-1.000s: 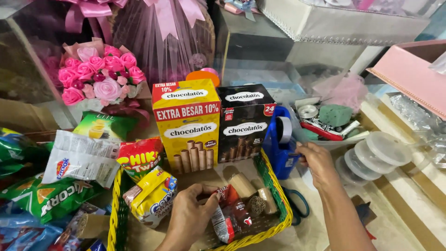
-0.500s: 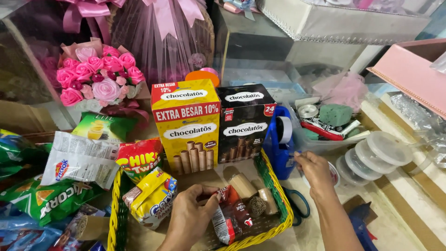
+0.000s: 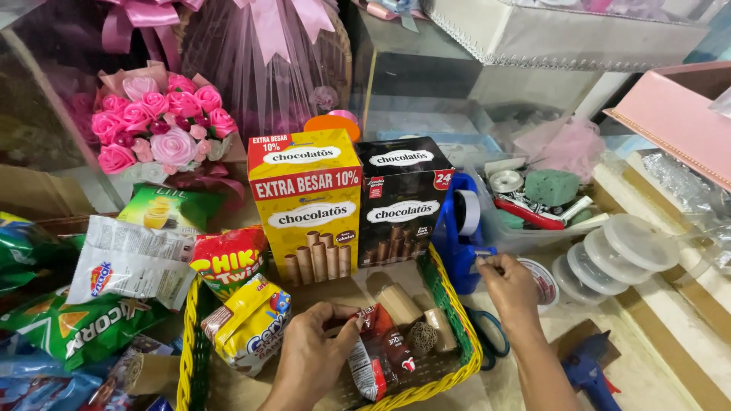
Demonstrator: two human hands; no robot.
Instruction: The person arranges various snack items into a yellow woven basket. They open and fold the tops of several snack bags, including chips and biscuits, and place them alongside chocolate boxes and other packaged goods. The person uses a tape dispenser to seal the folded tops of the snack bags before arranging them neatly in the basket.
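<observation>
My left hand rests inside a yellow and green woven basket, its fingers closed on a small red and black snack packet. My right hand reaches to a blue tape dispenser just right of the basket and pinches the tape's end at its front. At the back of the basket stand a yellow wafer-roll box and a black one. A yellow snack bag lies in the basket to the left of my left hand.
Several snack bags are piled at the left. A pink rose bouquet stands behind them. At the right are clear round lids, a clear tray of craft bits, blue scissors and a blue glue gun.
My right hand has drawn in from the right and closed its fingers at the front of the tape dispenser. My left hand stays on the packet in the basket.
</observation>
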